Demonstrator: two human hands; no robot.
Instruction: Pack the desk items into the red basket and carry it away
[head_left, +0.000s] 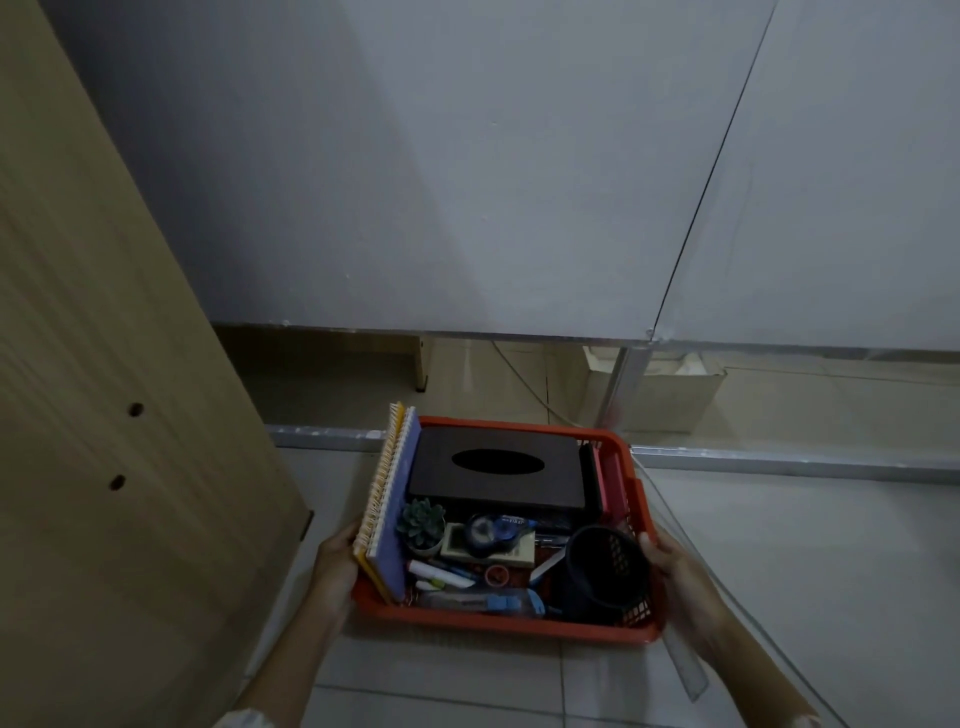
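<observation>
I think the red basket (511, 626) could tip, because it is very full. The spiral notebooks (387, 501) stand tall just inside my left hand (332, 566) and could slide out. The black mesh cup (605, 571) leans right by my right hand (675, 577) and could roll.

My left fingers are curled on the basket's left side. My right fingers hold its right rim, thumb on top. A clear ruler (685, 670) seems tucked under that hand, but it's dim.

At lower centre of the frame, the left hand (332, 569) and right hand (675, 577) gripped opposite sides of the packed red basket (498, 626) above the tiled floor (467, 686).
</observation>
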